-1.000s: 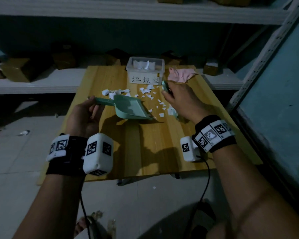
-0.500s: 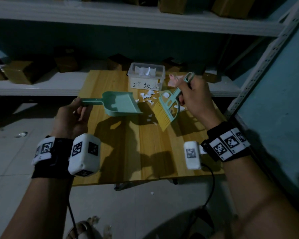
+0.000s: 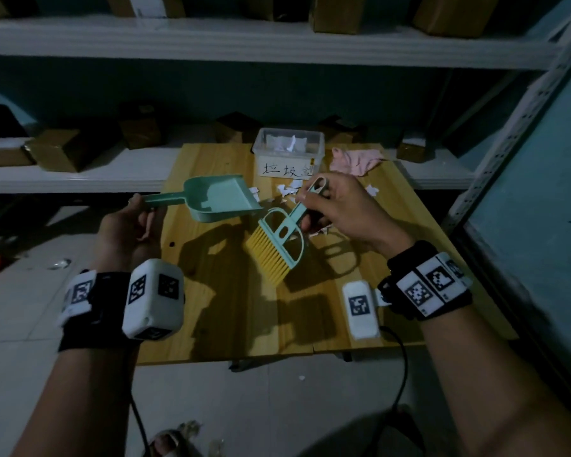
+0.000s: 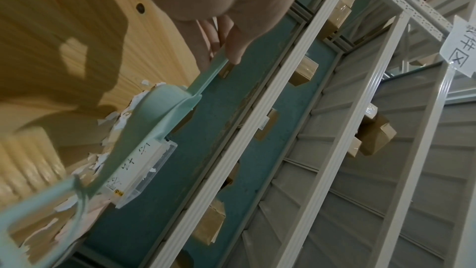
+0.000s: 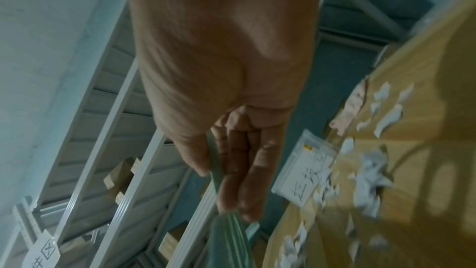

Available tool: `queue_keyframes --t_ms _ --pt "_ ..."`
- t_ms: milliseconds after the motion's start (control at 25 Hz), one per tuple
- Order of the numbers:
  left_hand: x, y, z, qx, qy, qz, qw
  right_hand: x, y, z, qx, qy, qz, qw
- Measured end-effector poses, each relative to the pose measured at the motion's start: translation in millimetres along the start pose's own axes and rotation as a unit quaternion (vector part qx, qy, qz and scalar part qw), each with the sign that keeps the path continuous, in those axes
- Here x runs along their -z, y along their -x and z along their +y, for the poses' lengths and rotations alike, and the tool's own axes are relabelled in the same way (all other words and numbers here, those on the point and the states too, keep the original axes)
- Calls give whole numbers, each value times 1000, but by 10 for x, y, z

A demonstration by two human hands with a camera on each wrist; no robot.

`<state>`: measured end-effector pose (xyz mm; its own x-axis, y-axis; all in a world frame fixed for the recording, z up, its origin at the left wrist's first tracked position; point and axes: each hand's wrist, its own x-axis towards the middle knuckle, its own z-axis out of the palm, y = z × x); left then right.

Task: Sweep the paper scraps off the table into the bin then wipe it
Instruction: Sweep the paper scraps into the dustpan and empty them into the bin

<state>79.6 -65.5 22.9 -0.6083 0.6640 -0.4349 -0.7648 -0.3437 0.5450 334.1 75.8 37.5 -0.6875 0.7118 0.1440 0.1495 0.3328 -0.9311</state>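
My left hand [image 3: 131, 222] grips the handle of a mint-green dustpan [image 3: 221, 199], held above the wooden table [image 3: 244, 308] with its mouth toward the right. In the left wrist view the dustpan [image 4: 154, 113] hangs over the scraps. My right hand [image 3: 337, 206] grips the handle of a green brush [image 3: 277, 245] with yellow bristles, lifted and tilted down-left beside the pan. White paper scraps [image 3: 289, 189] lie on the table in front of the clear plastic bin [image 3: 289, 150]; the hands and tools hide some. The right wrist view shows the scraps [image 5: 368, 172] and bin [image 5: 306, 172].
A pink cloth [image 3: 356, 161] lies on the table right of the bin. White metal shelves [image 3: 80, 173] with cardboard boxes stand behind the table, and a teal wall panel [image 3: 534, 179] runs along the right. A paper scrap [image 3: 301, 378] lies on the tiled floor.
Both hands lifted their tools off the table. The dustpan rose from the tabletop, and the brush came up from the scraps into plain sight.
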Motion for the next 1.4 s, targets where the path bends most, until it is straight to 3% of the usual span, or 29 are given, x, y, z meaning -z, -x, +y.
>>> queue_keyframes --t_ms 160,360,480,600,680,840,1000,1080,1160,1400 --pt "4 -2 -21 -12 22 -2 1000 -36 -62 111 -23 33 16 999" --pt "48 -33 -22 5 -21 -16 1000 22 -175 223 -48 156 83 983" --pt "51 -42 -45 8 -22 7 1000 125 -222 252 -62 219 150 962" --pt "27 -19 -68 5 -16 16 1000 227 -189 241 -80 302 228 922" --pt "-8 -4 -102 9 -27 13 999 277 -146 216 -49 307 258 915" --pt "-54 -29 -157 19 -54 16 998 449 -95 180 -11 216 329 919" --pt "-64 -41 -179 26 -67 5 997 811 -19 211 -12 373 395 839" --pt "-86 -11 -196 33 -73 -3 997 917 19 288 -19 435 373 820" --pt "-113 14 -212 38 -73 1 997 934 33 372 -36 472 325 819" --pt "-177 17 -294 27 -86 2 996 769 -30 434 -83 448 181 872"
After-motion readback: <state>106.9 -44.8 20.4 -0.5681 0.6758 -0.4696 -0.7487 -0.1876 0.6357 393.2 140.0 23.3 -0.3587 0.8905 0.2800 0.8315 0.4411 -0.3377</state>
